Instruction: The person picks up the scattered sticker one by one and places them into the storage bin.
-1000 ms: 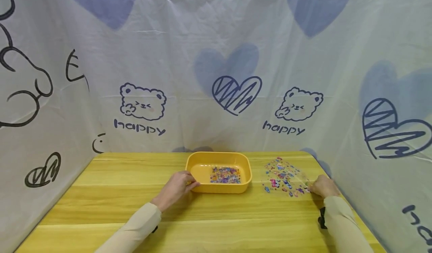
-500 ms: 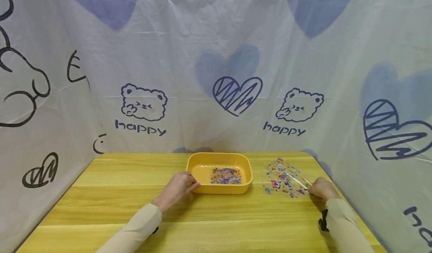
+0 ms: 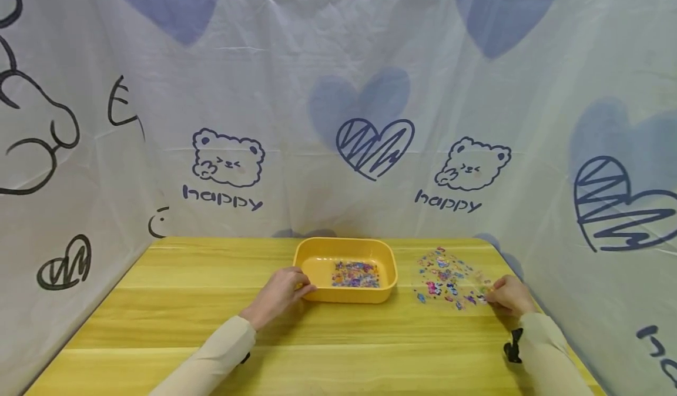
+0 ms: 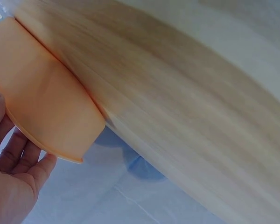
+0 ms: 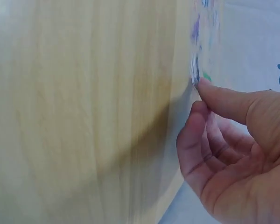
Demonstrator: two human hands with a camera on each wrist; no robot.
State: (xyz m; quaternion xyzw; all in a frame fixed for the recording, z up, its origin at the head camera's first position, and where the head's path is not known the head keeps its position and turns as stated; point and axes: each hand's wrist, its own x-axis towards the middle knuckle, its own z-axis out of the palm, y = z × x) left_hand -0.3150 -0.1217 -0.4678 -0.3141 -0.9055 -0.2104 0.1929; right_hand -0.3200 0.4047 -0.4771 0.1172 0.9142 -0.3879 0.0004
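Note:
A yellow plastic basin [image 3: 341,294] stands near the back middle of the table, with a sheet of small colourful stickers [image 3: 355,274] lying inside it. My left hand [image 3: 277,296] grips the basin's front left corner, thumb and fingers at its rim; the left wrist view shows the basin's outer wall [image 4: 46,88] beside the fingers. To the right of the basin is a clear sticker sheet [image 3: 443,275] with scattered multicoloured designs. Its right corner is pinched between the thumb and fingers of my right hand [image 3: 510,295]. In the right wrist view the sheet [image 5: 196,70] appears nearly edge-on at the fingertips.
The wood-grain table [image 3: 338,349] runs back to a white cloth [image 3: 296,90] printed with hearts and bears. The cloth also hangs along both sides. A black strap [image 3: 513,346] shows at the right wrist.
The right hand keeps its pinch and shifts slightly. A bright glare along the sheet half a second ago is gone. The left hand and basin stay in place.

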